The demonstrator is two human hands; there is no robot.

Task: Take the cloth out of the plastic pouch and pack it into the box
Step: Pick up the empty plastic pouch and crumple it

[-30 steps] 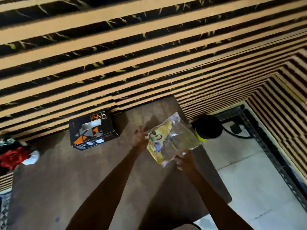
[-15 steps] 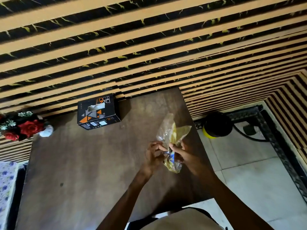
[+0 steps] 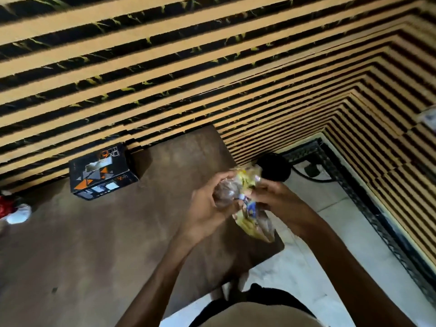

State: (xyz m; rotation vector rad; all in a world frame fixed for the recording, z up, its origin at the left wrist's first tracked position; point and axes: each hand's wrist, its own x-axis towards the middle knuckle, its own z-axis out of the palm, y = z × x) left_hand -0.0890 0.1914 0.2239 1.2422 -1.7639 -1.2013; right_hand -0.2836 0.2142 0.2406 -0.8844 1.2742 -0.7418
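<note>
Both hands hold the pouch [image 3: 247,204] in the air over the table's [image 3: 94,244] right edge. The left hand [image 3: 210,204] curls round its upper left part; the right hand [image 3: 271,197] pinches it from the right side, fingers closed on the plastic. The cloth [image 3: 250,208], yellow with blue print, is inside. The pouch's long axis runs from the far end, up between the hands, down toward the person. The box [image 3: 101,175] sits well apart, far left by the wall, nearer the left hand.
</note>
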